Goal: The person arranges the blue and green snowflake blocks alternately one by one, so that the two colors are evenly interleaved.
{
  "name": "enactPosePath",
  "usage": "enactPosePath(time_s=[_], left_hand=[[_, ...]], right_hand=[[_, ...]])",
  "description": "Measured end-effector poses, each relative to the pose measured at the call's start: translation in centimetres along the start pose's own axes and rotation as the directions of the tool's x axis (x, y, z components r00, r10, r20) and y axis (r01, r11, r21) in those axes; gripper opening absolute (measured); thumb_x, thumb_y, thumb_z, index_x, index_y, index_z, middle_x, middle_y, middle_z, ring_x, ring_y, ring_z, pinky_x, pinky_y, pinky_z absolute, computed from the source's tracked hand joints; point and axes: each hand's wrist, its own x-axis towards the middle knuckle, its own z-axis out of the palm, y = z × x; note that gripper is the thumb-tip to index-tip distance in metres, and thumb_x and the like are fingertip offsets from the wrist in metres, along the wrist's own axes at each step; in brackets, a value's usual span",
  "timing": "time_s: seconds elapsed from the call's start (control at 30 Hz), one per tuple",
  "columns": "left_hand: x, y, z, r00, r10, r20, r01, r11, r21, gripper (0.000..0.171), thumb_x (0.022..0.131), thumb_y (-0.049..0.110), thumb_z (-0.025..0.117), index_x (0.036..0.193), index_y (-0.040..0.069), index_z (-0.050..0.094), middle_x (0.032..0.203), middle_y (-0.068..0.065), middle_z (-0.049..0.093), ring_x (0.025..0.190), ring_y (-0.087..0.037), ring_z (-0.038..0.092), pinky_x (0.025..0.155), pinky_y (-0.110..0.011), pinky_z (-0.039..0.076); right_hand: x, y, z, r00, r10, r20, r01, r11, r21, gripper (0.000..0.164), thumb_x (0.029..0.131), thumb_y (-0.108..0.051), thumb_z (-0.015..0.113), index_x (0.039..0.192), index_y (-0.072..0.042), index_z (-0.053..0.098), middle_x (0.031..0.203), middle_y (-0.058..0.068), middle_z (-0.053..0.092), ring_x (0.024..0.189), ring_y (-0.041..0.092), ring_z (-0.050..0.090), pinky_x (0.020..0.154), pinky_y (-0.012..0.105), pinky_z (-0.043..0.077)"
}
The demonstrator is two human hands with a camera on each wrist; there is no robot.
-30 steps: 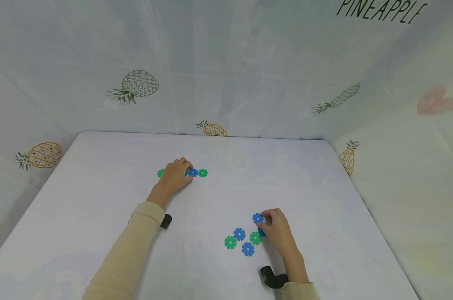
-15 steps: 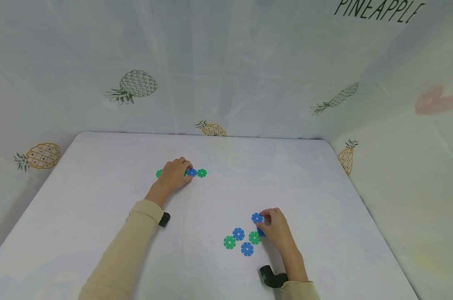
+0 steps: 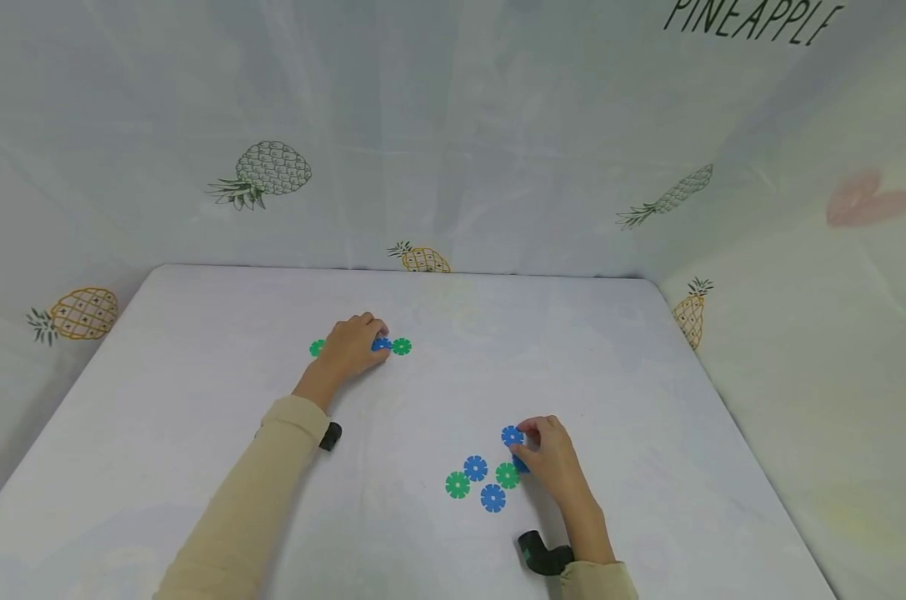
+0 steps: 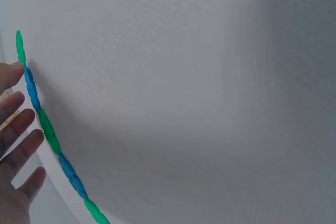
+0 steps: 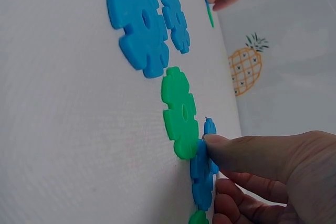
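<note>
At the far left of the table, notched snowflake discs form a row alternating green and blue. My left hand (image 3: 347, 350) lies over it, thumb and index finger around a blue disc (image 3: 381, 343). In the left wrist view the thumb touches the row near a blue disc (image 4: 32, 88), the other fingers spread along its far side. Near the front, my right hand (image 3: 552, 458) pinches the right edge of a blue snowflake disc (image 3: 512, 436) with thumb and index finger. Another blue disc (image 5: 201, 177) lies beside that thumb, partly covered in the head view.
Left of my right hand lie loose discs: a green one (image 3: 508, 476), two blue ones (image 3: 476, 468) and another green one (image 3: 458, 485). A green edge (image 5: 199, 217) shows under the right hand. Black wrist mounts (image 3: 543, 554) hang near the white table (image 3: 610, 350). Pineapple-print cloth hangs behind.
My left thumb has shifted slightly rightward along the row, widening its gap from the index finger. The right hand keeps its place at the blue disc. The head view has drifted slightly.
</note>
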Motion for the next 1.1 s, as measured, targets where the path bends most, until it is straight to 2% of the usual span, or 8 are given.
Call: enactPosePath(time_s=[0.27,0.63,1.1], left_hand=[[0.7,0.5,0.4,1.0,0.02,0.023,-0.021,1.0,0.009,0.039,0.085,0.03,0.063,0.116,0.007,0.059,0.115,-0.012,0.057,0.107,-0.029,0.053,0.097,-0.048,0.041],[1.3,1.3,0.9,0.997,0.071,0.035,-0.073,0.997,0.039,0.035,0.086,0.028,0.062,0.114,0.007,0.06,0.112,-0.01,0.057,0.106,-0.027,0.054,0.095,-0.045,0.042],[1.1,1.9,0.6,0.997,0.063,0.05,-0.065,0.997,0.041,0.035,0.087,0.03,0.064,0.113,0.006,0.061,0.11,-0.01,0.057,0.105,-0.026,0.054,0.095,-0.045,0.043]], right_hand=[[0.1,0.1,0.0,1.0,-0.002,0.004,0.002,1.0,0.001,0.028,0.081,-0.007,0.069,0.106,-0.001,0.06,0.104,0.012,0.055,0.097,0.023,0.055,0.091,0.042,0.049],[0.0,0.0,0.0,1.0,0.001,-0.006,-0.001,1.0,0.0,0.027,0.081,-0.008,0.07,0.105,-0.001,0.06,0.103,0.012,0.055,0.095,0.022,0.054,0.091,0.042,0.049],[0.0,0.1,0.1,1.0,-0.026,-0.013,0.026,1.0,-0.007,0.026,0.081,-0.008,0.07,0.104,-0.001,0.06,0.102,0.012,0.055,0.094,0.022,0.054,0.09,0.041,0.049]])
